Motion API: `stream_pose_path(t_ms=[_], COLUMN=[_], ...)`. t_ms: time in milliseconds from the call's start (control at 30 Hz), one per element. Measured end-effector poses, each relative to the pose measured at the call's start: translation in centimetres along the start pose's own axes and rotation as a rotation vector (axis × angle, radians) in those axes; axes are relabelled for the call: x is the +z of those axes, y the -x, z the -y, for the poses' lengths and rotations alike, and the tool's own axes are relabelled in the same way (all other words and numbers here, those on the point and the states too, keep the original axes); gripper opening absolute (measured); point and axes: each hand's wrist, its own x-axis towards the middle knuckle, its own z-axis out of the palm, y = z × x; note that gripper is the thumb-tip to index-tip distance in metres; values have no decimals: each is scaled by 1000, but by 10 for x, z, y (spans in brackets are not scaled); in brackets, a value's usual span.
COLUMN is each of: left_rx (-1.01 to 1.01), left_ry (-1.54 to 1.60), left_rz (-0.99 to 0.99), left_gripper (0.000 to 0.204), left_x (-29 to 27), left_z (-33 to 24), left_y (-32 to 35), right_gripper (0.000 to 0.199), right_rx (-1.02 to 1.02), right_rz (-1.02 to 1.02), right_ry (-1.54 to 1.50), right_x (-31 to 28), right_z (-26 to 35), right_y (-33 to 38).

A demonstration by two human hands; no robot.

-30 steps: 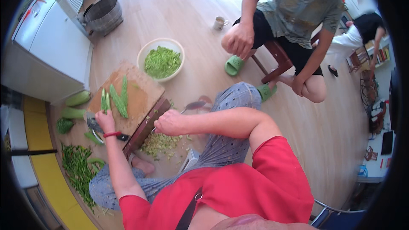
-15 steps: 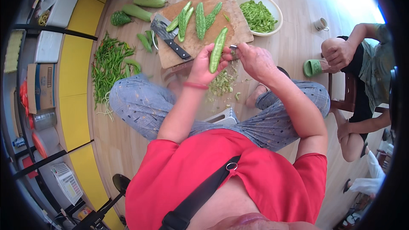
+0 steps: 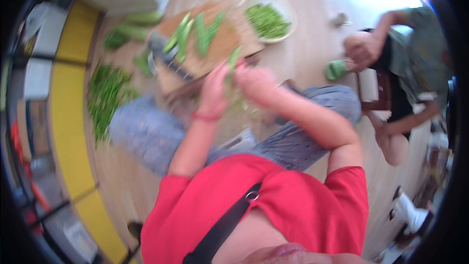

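Note:
My left hand (image 3: 214, 88) is closed around a halved bitter melon (image 3: 234, 57), its long green piece tilted up over the near edge of the cutting board (image 3: 246, 39). Against the melon, my right hand (image 3: 261, 85) is closed; the small metal tool it gripped half a second ago is hidden now by the hand and blur. Several bitter melon halves (image 3: 202, 36) lie on the board. Beside them rests a cleaver (image 3: 171, 61) with a dark handle. Pale scraped bits (image 3: 238, 105) are scattered on the floor below my hands.
A white bowl (image 3: 293, 19) of green shreds (image 3: 267, 21) stands right of the board. Green chillies (image 3: 107, 95) are heaped at left, with whole gourds (image 3: 132, 32) behind. Another person (image 3: 376, 54) sits at right near a mug (image 3: 340, 19). Yellow cabinets (image 3: 73, 127) line the left.
The whole view has shifted and blurred, with the scene sliding left. My right hand has moved in over the melon half, close against my left. The left hand still holds the melon.

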Motion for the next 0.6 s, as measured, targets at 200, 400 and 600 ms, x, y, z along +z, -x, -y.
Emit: stream_pose_path(t_ms=[200,400,600], left_rx=[-305,-360,-414], left_ry=[601,562,614], left_rz=[-36,-40,-107], left_gripper=[32,29,36], left_x=[-16,0,-7], left_z=[3,-4,2], left_y=[7,3,7], right_gripper=[11,11,14], right_rx=[-17,44,-61], right_rz=[-264,-179,-73], right_ry=[-299,-333,-346], right_x=[2,-4,5], right_z=[6,4,16], right_y=[-4,8,11])
